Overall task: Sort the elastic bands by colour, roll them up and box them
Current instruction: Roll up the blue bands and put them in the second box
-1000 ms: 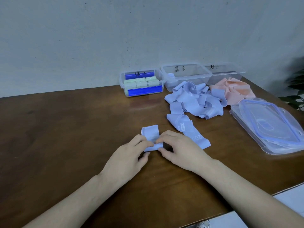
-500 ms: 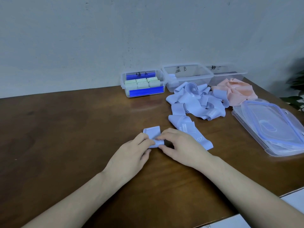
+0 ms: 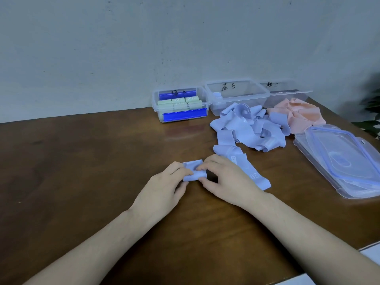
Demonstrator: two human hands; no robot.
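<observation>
Both hands were down on the brown table (image 3: 82, 182), pinching the same little blue band (image 3: 193, 170) — the left hand (image 3: 164, 188) closed on its left edge with thumb and fingers, the right hand (image 3: 226, 179) curled on its right edge. The band sat partly rolled, a short flat flap poking out beyond the fingers. Just to the right lay the loose pile of blue bands (image 3: 250, 128), with the pink bands (image 3: 296, 114) further back — and rolled green bands (image 3: 178, 103) already packed in the left box (image 3: 156, 112).
</observation>
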